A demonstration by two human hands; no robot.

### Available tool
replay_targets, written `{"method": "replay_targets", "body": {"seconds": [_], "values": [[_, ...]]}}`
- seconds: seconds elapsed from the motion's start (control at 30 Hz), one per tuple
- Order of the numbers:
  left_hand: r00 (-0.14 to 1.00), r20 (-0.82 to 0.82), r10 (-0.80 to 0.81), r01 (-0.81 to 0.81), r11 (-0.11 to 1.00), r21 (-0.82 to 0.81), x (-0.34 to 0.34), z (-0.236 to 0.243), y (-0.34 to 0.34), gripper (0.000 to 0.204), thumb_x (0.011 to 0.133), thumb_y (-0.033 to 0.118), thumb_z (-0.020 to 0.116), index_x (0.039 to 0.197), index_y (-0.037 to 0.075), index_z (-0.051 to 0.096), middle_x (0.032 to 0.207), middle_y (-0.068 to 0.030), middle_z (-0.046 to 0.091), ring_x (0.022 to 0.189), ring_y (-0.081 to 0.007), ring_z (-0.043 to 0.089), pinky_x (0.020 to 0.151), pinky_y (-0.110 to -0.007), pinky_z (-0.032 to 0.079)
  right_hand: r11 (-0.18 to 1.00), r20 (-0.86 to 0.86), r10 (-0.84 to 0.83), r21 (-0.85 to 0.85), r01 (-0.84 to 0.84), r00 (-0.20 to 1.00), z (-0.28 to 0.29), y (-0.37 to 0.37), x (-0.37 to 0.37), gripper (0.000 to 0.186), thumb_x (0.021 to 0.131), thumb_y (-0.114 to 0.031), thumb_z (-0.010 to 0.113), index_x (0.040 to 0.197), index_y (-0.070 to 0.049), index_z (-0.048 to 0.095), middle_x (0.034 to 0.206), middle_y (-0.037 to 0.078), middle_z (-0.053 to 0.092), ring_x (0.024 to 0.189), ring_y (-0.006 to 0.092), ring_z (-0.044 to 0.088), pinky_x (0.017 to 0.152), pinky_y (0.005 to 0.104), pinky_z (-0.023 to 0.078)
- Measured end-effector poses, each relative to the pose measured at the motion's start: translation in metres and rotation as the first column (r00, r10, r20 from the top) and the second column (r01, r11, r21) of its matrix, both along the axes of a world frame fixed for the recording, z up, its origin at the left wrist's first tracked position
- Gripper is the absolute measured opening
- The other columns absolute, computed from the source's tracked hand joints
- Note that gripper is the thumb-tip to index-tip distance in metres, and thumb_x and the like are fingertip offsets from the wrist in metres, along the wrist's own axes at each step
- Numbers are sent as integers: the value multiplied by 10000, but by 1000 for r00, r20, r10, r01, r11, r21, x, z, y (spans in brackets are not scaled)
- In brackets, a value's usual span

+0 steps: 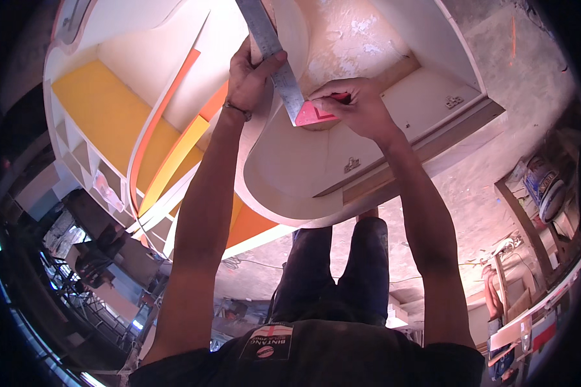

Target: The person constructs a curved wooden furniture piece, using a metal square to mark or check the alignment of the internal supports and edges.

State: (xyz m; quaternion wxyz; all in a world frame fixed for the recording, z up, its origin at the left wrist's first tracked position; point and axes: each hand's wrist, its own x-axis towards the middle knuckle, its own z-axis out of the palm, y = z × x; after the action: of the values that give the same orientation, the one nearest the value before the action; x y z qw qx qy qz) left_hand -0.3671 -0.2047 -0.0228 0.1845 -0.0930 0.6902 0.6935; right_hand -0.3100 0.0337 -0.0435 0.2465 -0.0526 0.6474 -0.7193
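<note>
"Where is the try square (286,87) sitting?"
"It's slanting across the upper middle of the curved white cabinet (303,164)."
"And the grip?"
"The left hand (248,77) is grasping the steel blade; the right hand (358,106) is pinching the red stock (311,116)."
"Which edges are showing?"
"A wavy rim (241,169) is bending down the cabinet's middle, and a brown wooden strip (455,133) is lining its lower right. Open room is stretching inside its right half."

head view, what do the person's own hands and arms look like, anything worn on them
Left hand: ungloved, thin dark band at the wrist. Right hand: ungloved, no band visible. Both forearms are bare; short dark sleeves.
</note>
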Motion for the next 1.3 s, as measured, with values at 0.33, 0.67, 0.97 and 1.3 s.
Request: {"method": "replay_targets", "body": {"seconds": [0.33,0.67,0.97,1.3], "values": [[996,-63,58,-60,998,-26,1,-2,6,375,1006,87,687,1354,-32,613,1180,-70,735,1059,-133,683,955,-291,531,999,-12,-24,25,24,1000,-3,-5,2,140,933,-12,713,1047,9,791,912,87,788,837,102,729,790,275,589],[982,-106,154,-162,984,-72,8,-13,-3,243,1057,235,676,1089,-3,717,933,5,699,833,-74,603,764,-257,496,991,-159,-127,24,132,979,-6,-31,1,113,918,-24,734,1008,-6,801,869,94,793,780,130,751,756,287,604],[978,-109,180,-198,963,-184,1,-18,-22,282,1049,286,697,950,25,736,815,49,649,731,-53,539,668,-242,468,967,-196,-256,-34,254,947,-5,-48,0,99,882,-74,774,961,-24,806,889,113,797,803,217,779,794,332,626],[855,8,518,-515,852,-88,61,6,-88,343,992,13,645,1330,-43,637,1235,-189,714,1075,-287,723,880,-401,634,937,-154,-277,174,302,948,33,14,8,192,946,-202,753,1072,-74,819,935,79,812,832,147,766,787,307,601]]}}
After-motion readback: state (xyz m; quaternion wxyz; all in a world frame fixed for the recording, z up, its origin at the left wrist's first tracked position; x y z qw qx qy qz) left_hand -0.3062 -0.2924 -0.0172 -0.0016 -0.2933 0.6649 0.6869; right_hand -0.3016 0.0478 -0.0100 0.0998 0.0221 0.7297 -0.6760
